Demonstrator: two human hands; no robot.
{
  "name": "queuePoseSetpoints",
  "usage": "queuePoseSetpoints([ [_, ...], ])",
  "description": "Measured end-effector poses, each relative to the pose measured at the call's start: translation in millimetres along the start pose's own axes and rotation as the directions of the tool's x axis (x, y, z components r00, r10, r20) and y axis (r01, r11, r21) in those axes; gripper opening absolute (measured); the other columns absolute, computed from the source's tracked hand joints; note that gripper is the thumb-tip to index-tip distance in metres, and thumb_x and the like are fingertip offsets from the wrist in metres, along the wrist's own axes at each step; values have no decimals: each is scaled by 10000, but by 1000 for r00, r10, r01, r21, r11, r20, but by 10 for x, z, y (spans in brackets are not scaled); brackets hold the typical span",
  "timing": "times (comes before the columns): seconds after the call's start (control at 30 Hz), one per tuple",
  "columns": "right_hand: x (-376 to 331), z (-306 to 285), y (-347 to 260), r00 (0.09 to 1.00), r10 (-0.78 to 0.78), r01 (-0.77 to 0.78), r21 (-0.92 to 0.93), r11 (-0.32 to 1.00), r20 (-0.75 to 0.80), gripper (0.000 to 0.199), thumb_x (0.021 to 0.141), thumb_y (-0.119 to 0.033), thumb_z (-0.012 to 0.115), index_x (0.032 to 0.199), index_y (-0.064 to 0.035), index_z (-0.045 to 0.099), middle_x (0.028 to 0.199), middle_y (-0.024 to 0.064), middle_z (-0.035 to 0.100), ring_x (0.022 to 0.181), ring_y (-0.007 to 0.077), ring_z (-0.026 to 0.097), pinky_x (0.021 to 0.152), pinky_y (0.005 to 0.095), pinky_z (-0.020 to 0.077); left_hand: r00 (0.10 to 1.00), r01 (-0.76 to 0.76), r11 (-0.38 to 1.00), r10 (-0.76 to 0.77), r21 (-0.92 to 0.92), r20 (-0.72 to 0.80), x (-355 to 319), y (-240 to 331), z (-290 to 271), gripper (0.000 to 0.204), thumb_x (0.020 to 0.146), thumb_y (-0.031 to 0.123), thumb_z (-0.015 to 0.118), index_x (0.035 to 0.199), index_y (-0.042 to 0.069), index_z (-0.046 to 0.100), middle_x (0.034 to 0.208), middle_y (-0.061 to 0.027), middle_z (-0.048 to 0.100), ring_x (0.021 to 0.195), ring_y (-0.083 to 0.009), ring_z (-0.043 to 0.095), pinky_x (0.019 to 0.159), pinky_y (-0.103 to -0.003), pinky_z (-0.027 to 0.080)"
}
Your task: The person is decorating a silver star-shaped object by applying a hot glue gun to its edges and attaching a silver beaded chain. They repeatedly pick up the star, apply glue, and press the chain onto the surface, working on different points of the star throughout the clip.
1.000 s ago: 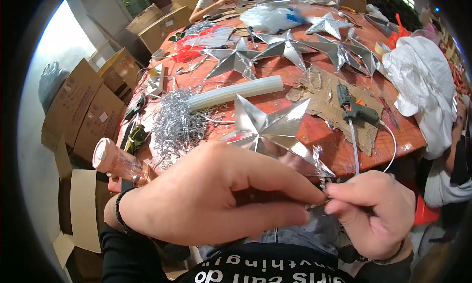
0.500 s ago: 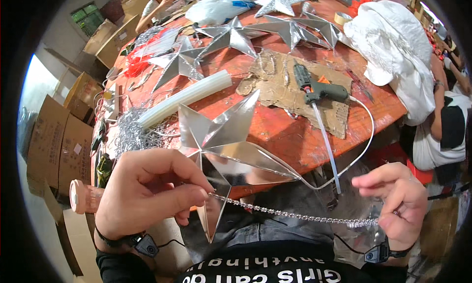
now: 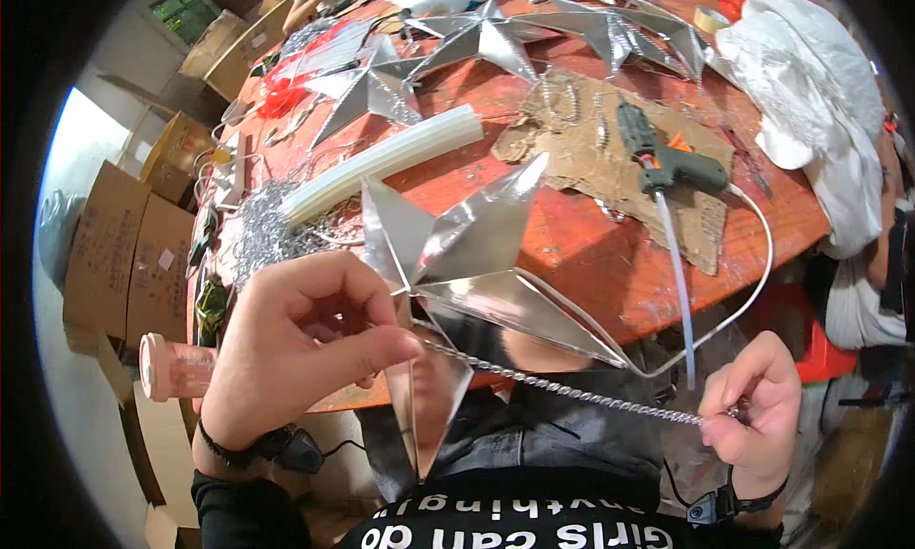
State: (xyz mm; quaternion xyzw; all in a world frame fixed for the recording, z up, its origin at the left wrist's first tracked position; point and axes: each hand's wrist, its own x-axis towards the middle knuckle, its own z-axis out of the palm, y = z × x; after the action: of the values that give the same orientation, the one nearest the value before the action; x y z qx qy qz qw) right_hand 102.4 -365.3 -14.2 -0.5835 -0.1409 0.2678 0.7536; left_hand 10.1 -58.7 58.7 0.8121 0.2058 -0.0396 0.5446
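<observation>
A thin chain of silvery rhinestones [image 3: 562, 385] runs between my two hands, slanting down to the right. My left hand [image 3: 315, 344] pinches its upper end between thumb and forefinger, in front of a silver folded star [image 3: 481, 225]. At the lower end, the fingers of my right hand [image 3: 758, 392] are curled closed on the chain. The star leans at the near table edge, one long point hanging down over my lap. Past it, a dark green glue gun [image 3: 681, 168] with a clear glue stick lies on a piece of torn cardboard [image 3: 562, 158].
On the red table [image 3: 515, 187] lie a bundle of translucent glue sticks [image 3: 386, 163], a tangle of silver chains [image 3: 272, 220] and several more silver stars [image 3: 486, 39]. White cloth [image 3: 810, 91] drapes the right side. A pink lidded jar [image 3: 176, 366] is at left, near cardboard boxes [image 3: 114, 254].
My right hand's fingers have closed on the chain, and it now hangs straighter. The view has shifted, so the table's things appear farther right and a little higher.
</observation>
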Motion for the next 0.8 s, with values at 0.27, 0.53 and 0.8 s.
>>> queuePoseSetpoints([
  [0.27,140,-98,144,998,-39,48,-162,986,56,140,671,64,627,777,-3,564,664,58,584,557,82,522,498,195,369,984,137,955,-100,-262,150,51,-42,-165,177,797,71,736,872,-40,619,783,-60,640,686,-74,613,596,-193,509],
  [0.53,206,-119,205,986,-112,134,-178,975,124,132,655,66,619,757,-1,568,598,67,572,490,96,490,445,209,331,997,-47,999,45,-24,-67,175,-92,-47,77,818,31,668,808,0,599,769,1,614,682,-25,556,571,-164,444],
  [0.8,240,-151,220,979,-145,169,-168,971,144,138,642,78,611,747,-4,576,587,71,569,472,105,473,432,218,311,998,36,977,-47,212,47,297,-23,-107,157,790,108,711,773,19,583,703,29,564,639,-15,480,520,-180,390],
])
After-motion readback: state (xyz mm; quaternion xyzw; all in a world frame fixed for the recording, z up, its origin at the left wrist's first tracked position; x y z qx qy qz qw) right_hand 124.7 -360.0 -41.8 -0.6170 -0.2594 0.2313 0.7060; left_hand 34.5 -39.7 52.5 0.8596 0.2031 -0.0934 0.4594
